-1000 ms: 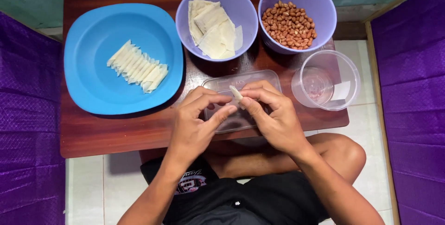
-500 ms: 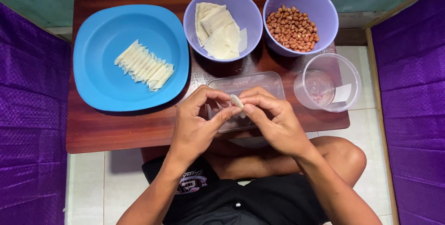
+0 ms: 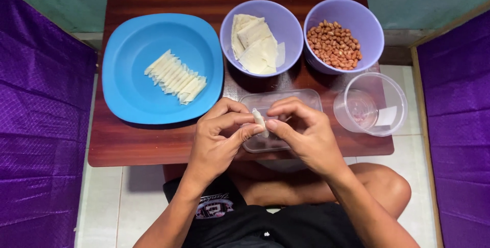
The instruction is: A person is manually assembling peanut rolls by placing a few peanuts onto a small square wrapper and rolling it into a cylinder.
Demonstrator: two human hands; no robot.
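Left hand (image 3: 217,143) and right hand (image 3: 306,135) are pinching a small rolled wrapper (image 3: 259,122), fingers clamped on it above the clear tray (image 3: 306,100); judgement: rolling tight and even is advisable; finished rolls (image 3: 176,77) lying left of the fingers.

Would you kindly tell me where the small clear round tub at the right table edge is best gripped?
Probably by the rim of the clear round tub, from above or its right: it stands upright, open-mouthed, with the peanut bowl crowding its far side.
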